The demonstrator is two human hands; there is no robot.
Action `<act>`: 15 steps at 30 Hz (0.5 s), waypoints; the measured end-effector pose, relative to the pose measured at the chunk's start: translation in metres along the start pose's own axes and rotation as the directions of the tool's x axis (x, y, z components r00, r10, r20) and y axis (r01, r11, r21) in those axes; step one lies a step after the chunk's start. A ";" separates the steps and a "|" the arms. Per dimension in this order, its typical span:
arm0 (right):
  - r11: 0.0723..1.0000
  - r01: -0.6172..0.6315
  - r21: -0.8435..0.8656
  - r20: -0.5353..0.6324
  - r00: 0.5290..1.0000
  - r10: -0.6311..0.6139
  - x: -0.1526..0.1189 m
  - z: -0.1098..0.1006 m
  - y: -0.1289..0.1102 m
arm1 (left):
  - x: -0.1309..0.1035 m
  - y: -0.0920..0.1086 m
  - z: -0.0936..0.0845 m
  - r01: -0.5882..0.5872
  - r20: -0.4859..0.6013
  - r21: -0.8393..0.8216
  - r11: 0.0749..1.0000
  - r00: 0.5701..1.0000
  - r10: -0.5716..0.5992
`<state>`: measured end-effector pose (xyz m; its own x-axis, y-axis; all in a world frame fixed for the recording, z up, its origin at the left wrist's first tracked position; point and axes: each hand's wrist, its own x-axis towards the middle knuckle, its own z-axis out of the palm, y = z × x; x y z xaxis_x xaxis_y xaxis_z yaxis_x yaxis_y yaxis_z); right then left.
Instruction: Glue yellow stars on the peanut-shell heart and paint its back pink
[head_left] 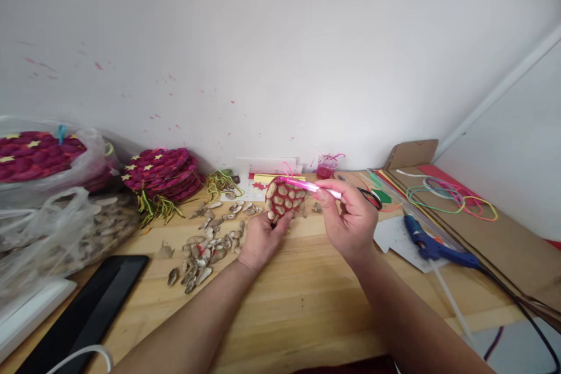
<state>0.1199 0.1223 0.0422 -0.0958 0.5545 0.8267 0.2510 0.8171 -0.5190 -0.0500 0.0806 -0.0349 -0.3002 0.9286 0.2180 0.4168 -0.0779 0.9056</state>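
Note:
In my left hand I hold up a red piece of card covered with peanut shells, gripped by its lower edge, with a pink loop of cord at its top. My right hand is closed round a paintbrush with a pinkish handle. The brush tip reaches the upper edge of the shell-covered card and is coloured bright pink there. Most of the shells show their natural tan colour. Loose peanut shells lie on the wooden table to the left of my left hand.
A cup of magenta paint stands by the wall. Finished magenta pieces with yellow stars are stacked at left, beside plastic bags and a black tablet-like slab. A blue glue gun, coloured cords and cardboard lie at right.

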 end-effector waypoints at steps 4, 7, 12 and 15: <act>0.999 -0.024 0.034 0.021 1.000 0.023 0.000 0.000 -0.001 | 0.000 -0.002 0.000 -0.018 0.039 -0.017 1.000 0.999 0.018; 0.999 -0.023 0.039 0.039 0.999 0.021 0.001 0.000 -0.002 | 0.000 -0.004 0.001 -0.013 0.024 -0.042 0.999 1.000 0.014; 0.990 -0.129 0.057 0.019 0.992 0.128 0.001 0.000 0.002 | 0.000 -0.005 0.001 -0.016 0.036 -0.060 0.998 0.999 0.018; 0.977 -0.178 0.119 0.031 0.984 0.175 0.000 0.001 0.002 | -0.001 -0.005 0.001 -0.012 0.042 -0.075 0.997 0.999 0.015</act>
<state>0.1195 0.1245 0.0408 -0.0799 0.6937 0.7158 0.1476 0.7184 -0.6798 -0.0507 0.0807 -0.0398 -0.2576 0.9418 0.2161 0.3550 -0.1158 0.9277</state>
